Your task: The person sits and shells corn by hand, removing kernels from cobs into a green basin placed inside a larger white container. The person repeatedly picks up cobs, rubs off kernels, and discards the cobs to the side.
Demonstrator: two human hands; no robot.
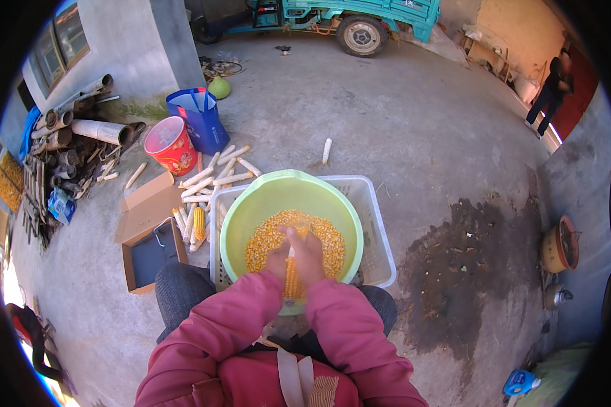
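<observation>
Both hands are over a light green plastic basin (291, 189) that holds loose yellow corn kernels (334, 249). My left hand (277, 260) and my right hand (309, 254) close around a partly shelled corn cob (292, 279) between them. Its lower part still bears yellow kernels, and a bare pale stretch shows between the hands. The fingers are slightly blurred, and the palms hide part of the cob. Under the basin is a whitish plastic crate (379, 229), between my knees.
Left of the basin lie bare corncobs (197, 177), one cob with kernels (199, 224) and an open cardboard box (150, 203). Behind them stand a red bucket (178, 157) and a blue bag (211, 127). A teal cargo tricycle (412, 18) is at the back; a person (552, 91) stands far right.
</observation>
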